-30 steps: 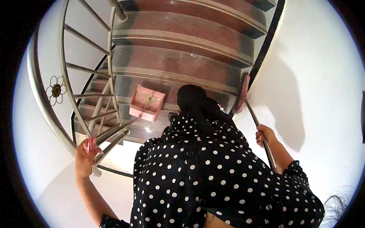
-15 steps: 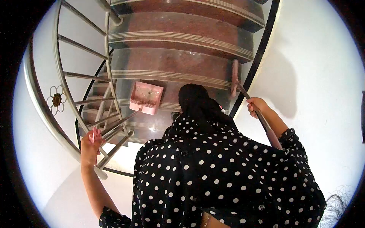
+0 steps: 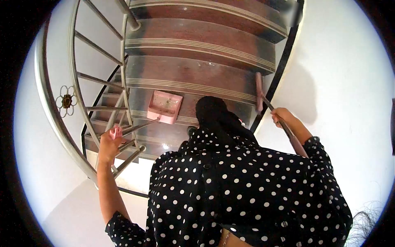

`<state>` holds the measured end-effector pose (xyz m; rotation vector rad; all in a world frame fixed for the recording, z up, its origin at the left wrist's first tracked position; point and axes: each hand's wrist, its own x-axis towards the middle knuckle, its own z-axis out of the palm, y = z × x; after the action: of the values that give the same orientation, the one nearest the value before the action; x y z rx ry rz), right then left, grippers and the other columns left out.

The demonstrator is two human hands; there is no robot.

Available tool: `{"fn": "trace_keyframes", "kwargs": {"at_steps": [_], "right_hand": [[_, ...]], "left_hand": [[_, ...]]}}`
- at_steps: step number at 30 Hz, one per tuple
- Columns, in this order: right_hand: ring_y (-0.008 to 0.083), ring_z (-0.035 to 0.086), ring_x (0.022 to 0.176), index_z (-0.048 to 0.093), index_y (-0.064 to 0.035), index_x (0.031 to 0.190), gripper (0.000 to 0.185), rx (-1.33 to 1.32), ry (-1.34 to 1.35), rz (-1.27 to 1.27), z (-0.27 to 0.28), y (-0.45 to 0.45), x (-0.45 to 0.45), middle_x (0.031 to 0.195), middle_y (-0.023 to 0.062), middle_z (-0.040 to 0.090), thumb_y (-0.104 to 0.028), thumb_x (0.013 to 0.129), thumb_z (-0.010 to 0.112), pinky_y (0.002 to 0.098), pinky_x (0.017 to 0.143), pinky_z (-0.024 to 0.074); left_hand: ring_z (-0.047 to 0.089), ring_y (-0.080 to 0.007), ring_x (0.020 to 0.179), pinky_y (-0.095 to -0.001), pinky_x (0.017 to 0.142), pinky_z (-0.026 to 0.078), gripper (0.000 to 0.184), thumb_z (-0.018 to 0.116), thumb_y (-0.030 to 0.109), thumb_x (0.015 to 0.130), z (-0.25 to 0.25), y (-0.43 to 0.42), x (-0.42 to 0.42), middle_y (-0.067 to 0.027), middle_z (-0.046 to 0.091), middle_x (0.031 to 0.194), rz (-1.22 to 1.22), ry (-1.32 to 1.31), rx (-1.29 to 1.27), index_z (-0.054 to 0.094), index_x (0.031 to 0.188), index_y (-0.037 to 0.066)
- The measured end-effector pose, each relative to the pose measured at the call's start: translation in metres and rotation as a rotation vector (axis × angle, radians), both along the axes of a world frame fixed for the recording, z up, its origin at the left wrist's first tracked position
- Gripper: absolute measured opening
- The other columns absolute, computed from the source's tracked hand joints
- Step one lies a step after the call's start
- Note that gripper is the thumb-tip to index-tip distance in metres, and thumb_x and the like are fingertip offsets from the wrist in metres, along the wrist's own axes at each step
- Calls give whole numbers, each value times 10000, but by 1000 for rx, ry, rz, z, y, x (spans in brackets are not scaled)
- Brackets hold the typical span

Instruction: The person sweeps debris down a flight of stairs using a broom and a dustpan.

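Observation:
My left hand is closed round the pink top of a long-handled dustpan, close to the stair railing. The pink dustpan at the far end of that handle rests on a stair step, with bits of dirt inside it. On the other side, my right hand grips the grey handle of a broom. Its long pink head is at the right end of a step, beside the dark wall border. The bristles cannot be made out from above.
Reddish-brown stone stairs with pale striped edges run up and down here. A metal railing with a flower ornament bounds the left side. A white wall rises on the right. One dark shoe shows below me.
The view has shifted slightly, so most things sit a little lower and further right. Both hands keep their grips, and the broom head stays by the wall.

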<state>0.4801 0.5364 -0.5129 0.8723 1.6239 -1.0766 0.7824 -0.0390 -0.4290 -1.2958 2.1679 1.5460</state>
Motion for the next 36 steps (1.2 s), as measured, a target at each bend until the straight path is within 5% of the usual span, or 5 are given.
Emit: {"fn": "trace_keyframes", "kwargs": {"at_steps": [2,14,23,27,36], "right_hand": [[177,437,351,486,-78,589,268,108,203,497,-31,-24,-4,465,51,460,-179,831,542,323,331,347],[161,450,362,521,-44,812,110,-3,200,322,51,-40,51,536,38,469,-120,785,597,334,345,363],[156,460,404,501,-48,738,102,-239,541,780,-84,-32,34,559,45,483,-59,754,602,309,368,378],[139,459,421,509,-40,816,111,-80,248,401,-44,-137,51,575,37,482,-47,749,597,289,378,385],[134,448,402,525,-28,915,180,-2,320,621,33,-82,37,569,35,463,-13,743,576,270,352,391]], "left_hand": [[573,-125,849,-234,755,440,324,604,-37,688,-11,2,0,-36,606,912,68,66,12,586,1012,-43],[577,-157,633,-300,605,466,151,608,59,712,-69,7,18,-66,613,712,4,147,-77,594,841,-18],[586,-220,593,-324,553,456,264,628,124,659,-44,12,-10,-128,602,685,-103,37,-200,590,863,-40],[589,-209,603,-324,533,453,253,614,107,668,-37,14,-21,-119,605,688,-125,-16,-173,596,868,-47],[610,-206,671,-336,579,471,258,608,96,677,-43,25,-26,-117,623,706,-93,-11,-195,616,894,-43]]}}
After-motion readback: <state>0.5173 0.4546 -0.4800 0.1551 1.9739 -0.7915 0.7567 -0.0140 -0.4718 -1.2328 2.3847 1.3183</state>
